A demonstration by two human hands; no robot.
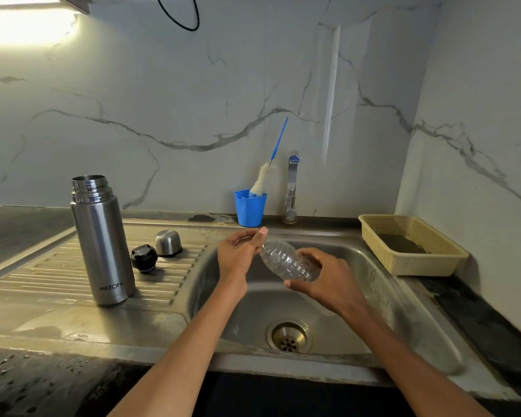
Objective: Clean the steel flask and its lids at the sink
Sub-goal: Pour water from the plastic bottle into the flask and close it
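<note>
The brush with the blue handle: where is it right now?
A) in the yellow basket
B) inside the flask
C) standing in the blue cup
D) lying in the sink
C: the brush stands head-down in the blue cup beside the tap, its handle leaning toward the wall.

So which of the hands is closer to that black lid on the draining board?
Left. The left hand is just right of the black lid, at the plastic bottle's neck; the right hand holds its base, farther right.
</note>
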